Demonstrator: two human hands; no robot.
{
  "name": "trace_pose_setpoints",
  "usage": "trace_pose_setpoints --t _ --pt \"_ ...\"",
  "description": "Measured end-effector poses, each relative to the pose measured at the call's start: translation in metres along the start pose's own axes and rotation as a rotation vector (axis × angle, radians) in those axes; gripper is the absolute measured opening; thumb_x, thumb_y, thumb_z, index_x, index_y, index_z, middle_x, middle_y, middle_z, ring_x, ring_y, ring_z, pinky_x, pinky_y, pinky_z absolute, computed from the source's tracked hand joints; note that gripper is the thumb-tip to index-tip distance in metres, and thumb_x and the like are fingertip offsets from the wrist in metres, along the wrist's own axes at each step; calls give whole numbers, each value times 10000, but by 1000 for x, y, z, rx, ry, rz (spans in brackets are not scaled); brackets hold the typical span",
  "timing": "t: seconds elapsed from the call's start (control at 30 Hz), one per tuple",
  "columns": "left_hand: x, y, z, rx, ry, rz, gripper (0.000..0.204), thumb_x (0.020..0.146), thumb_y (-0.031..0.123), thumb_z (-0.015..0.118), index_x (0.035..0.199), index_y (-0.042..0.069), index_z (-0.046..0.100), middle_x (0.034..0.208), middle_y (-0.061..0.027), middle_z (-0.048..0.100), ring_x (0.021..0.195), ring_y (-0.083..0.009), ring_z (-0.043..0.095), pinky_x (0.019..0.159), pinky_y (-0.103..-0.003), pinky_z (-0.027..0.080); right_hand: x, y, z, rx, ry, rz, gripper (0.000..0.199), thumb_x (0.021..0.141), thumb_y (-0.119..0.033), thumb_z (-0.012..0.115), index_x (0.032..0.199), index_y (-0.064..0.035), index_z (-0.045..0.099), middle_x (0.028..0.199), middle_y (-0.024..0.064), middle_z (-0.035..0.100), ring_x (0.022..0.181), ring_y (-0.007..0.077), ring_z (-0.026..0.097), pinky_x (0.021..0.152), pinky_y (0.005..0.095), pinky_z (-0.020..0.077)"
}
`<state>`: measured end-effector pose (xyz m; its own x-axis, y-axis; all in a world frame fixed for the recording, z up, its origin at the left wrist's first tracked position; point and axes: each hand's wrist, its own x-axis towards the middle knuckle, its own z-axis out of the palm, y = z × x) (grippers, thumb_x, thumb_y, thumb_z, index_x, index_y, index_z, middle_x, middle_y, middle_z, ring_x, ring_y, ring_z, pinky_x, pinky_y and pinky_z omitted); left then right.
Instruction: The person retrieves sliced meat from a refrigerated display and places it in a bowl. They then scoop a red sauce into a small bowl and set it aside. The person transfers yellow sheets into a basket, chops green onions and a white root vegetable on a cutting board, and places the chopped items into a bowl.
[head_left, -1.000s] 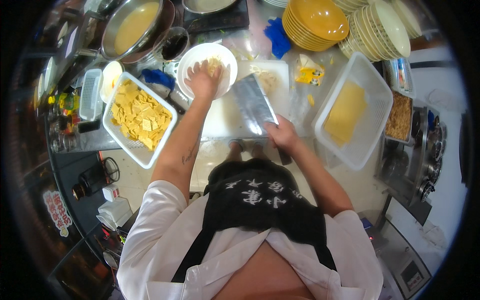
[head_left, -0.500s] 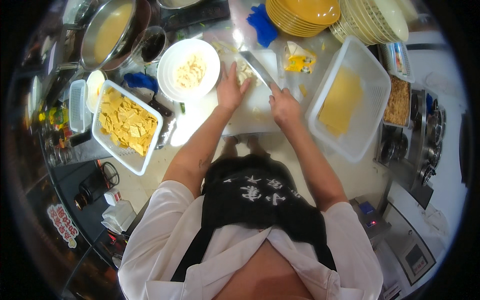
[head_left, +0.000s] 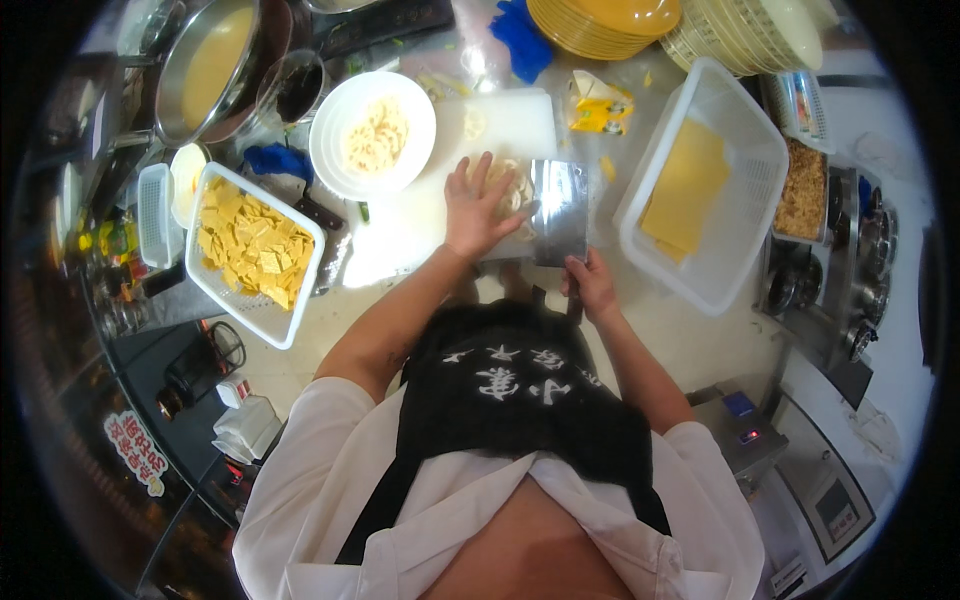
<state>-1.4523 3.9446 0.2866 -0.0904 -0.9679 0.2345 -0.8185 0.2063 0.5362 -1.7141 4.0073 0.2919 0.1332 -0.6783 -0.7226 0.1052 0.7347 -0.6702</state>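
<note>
My left hand (head_left: 478, 212) lies over the white cutting board (head_left: 525, 118) with its fingers spread, touching a small heap of pale slices (head_left: 519, 186). My right hand (head_left: 594, 285) grips the handle of a cleaver (head_left: 561, 212). Its broad, shiny blade stands at the board's right side, just right of the slices, with its wide face showing. One round, pale slice (head_left: 474, 123) sits apart toward the board's far end. Left of the board, a white bowl (head_left: 328, 120) holds more such slices.
At left, a white basket (head_left: 316, 262) holds yellow square pieces. A larger white basket (head_left: 735, 225) at right contains flat yellow sheets. Behind are a yellow packet (head_left: 600, 108), a blue cloth (head_left: 522, 42), stacked orange plates (head_left: 590, 45) and stacked bowls (head_left: 750, 40). A metal pot (head_left: 248, 70) stands far left.
My right hand has drawn the cleaver toward me and right, and its blade has turned to show the wide face. My left hand has come slightly nearer, its fingers over the slices.
</note>
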Motion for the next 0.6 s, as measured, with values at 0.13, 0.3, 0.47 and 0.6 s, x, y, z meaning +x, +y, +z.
trace_pose_setpoints --t 0.13,0.3,0.47,0.6 --pt "0 10 8 98 26 -17 623 769 461 809 1320 200 681 1516 -172 473 1359 -486 364 1098 -636 306 13 21 44 -40 -23 -68 158 1003 -153 614 1091 -39 549 718 40 595 525 127 574 441 291 454" --pt "-5 0 23 28 174 -74 578 762 430 802 1280 194 705 1409 -163 560 1296 -483 420 1075 -634 344 30 23 84 -105 -3 -108 155 971 -146 631 1051 -31 565 692 40 583 462 123 530 420 294 435" --pt "0 6 19 -45 280 -133 548 746 370 824 1246 176 710 1317 -182 595 1259 -479 435 1043 -586 408 29 -3 93 -65 -54 -55 165 960 -147 644 1056 -29 580 685 39 574 452 117 508 413 298 420" --pt "17 17 -11 -58 315 -106 546 737 296 839 1242 140 700 1308 -177 574 1248 -465 441 1030 -557 433 6 -41 107 -116 -70 -129 163 966 -167 639 1035 -30 585 684 41 570 457 119 505 415 301 420"
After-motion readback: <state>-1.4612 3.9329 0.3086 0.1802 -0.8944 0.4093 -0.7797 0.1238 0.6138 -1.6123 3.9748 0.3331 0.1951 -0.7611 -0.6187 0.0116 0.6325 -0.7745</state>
